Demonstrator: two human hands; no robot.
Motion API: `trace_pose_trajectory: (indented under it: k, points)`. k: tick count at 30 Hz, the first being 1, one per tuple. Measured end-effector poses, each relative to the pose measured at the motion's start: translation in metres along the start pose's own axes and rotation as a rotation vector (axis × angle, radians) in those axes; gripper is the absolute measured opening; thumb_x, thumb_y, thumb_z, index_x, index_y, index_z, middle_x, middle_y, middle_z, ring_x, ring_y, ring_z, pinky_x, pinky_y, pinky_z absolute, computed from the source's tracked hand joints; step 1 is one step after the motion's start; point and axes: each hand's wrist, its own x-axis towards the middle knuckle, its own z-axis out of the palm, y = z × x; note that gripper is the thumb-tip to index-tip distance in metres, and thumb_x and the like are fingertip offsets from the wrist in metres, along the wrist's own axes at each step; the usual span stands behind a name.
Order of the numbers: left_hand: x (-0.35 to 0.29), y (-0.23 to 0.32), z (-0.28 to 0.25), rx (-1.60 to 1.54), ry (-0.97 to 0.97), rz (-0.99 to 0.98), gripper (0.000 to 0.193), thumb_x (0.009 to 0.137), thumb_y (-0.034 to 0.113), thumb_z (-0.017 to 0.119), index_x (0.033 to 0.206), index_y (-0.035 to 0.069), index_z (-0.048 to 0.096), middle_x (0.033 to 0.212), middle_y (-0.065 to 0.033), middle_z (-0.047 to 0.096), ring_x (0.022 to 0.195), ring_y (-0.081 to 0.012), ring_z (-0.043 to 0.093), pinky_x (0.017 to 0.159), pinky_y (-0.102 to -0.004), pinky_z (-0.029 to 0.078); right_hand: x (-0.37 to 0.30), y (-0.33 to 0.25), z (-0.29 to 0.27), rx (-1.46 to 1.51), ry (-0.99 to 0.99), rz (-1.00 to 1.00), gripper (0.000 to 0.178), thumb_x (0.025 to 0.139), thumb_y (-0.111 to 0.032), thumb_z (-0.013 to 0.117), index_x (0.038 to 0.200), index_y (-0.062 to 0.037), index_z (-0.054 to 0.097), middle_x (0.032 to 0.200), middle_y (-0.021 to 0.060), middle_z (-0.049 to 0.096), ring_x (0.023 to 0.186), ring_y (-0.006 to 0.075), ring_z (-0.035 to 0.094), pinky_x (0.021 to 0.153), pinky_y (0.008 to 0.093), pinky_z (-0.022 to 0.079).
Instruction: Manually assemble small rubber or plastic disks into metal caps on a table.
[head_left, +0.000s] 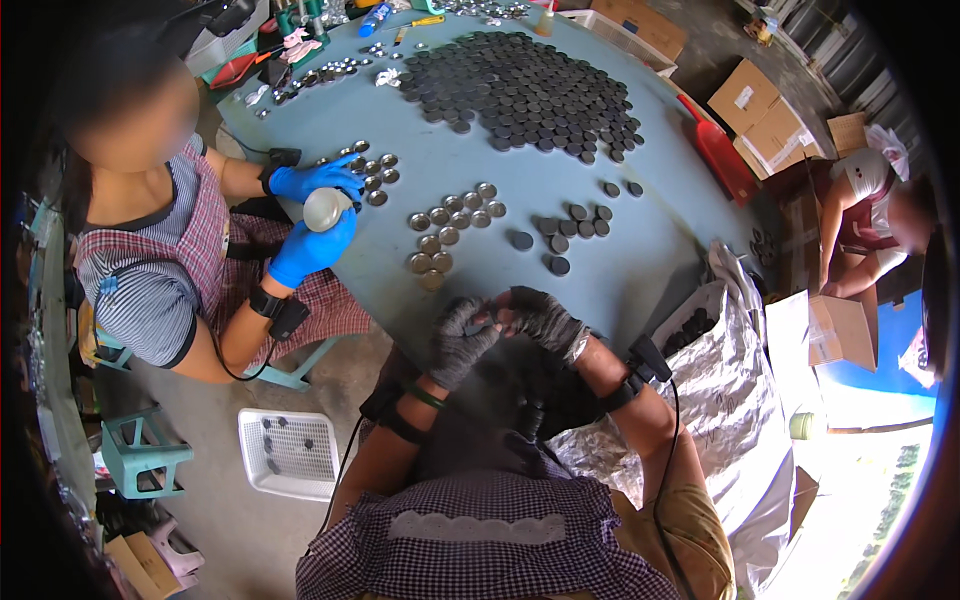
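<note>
At the table's near edge my left hand [462, 342] and my right hand [543, 320] meet, both in dark grey fingerless gloves. Their fingertips are pinched together, and whatever is between them is too small or hidden to name. Just beyond them on the blue-grey table [590, 225] lie several shallow silvery round caps [448, 236], a little to the left. Several black round discs [557, 265] sit to the right of those. Farther back spreads a large patch of the same dark discs [520, 95].
On the left a co-worker in blue gloves [315, 245] holds a round, pale, translucent container [323, 210]. A red dustpan [718, 150] rests at the table's right edge. Beside my right arm is a silvery sack [735, 370]. A white basket [290, 485] stands on the floor; another person bends over boxes [840, 330].
</note>
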Motion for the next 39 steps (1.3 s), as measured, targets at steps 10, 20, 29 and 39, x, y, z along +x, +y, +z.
trace_pose_trajectory:
  k: [10, 20, 29, 39]
  points:
    - [-0.031, -0.006, -0.051, -0.090, 0.419, -0.062, 0.042, 0.080, -0.005, 0.065, 0.121, 0.001, 0.054, 0.113, -0.0062, 0.057, 0.093, -0.0117, 0.054, 0.086, -0.0273, 0.048, 0.078, -0.001, 0.062, -0.967, 0.250, -0.495, 0.029, 0.076, -0.018, 0.070, 0.098, -0.0040, 0.058, 0.091, 0.0164, 0.060, 0.083, 0.0340, 0.059, 0.074, 0.0448, 0.048]
    - [-0.037, 0.025, -0.054, 0.075, 0.254, -0.063, 0.035, 0.080, -0.002, 0.065, 0.115, 0.002, 0.057, 0.107, -0.0075, 0.058, 0.090, -0.0131, 0.056, 0.084, -0.0264, 0.048, 0.097, 0.032, 0.041, -1.375, 0.018, -0.527, 0.009, 0.073, -0.014, 0.063, 0.081, -0.0103, 0.063, 0.086, 0.0137, 0.061, 0.084, 0.0346, 0.059, 0.074, 0.0469, 0.048]
    - [-0.049, 0.033, -0.009, 0.824, -0.527, 0.108, 0.044, 0.072, 0.018, 0.071, 0.112, 0.006, 0.061, 0.120, -0.0144, 0.054, 0.115, -0.0287, 0.050, 0.099, -0.0398, 0.042, 0.026, -0.010, -0.038, -1.439, 0.506, -0.303, 0.043, 0.078, -0.015, 0.065, 0.118, -0.0074, 0.052, 0.105, 0.0180, 0.061, 0.101, 0.0395, 0.056, 0.085, 0.0461, 0.047]
    - [-0.046, 0.017, 0.005, 0.023, -0.129, 0.023, 0.038, 0.074, -0.004, 0.072, 0.109, 0.001, 0.058, 0.096, -0.0050, 0.056, 0.089, -0.0125, 0.056, 0.081, -0.0264, 0.050, -0.018, 0.014, -0.007, -0.208, 0.219, -0.047, 0.033, 0.085, 0.005, 0.056, 0.117, -0.0017, 0.055, 0.099, 0.0077, 0.063, 0.088, 0.0171, 0.061, 0.072, 0.0256, 0.050]
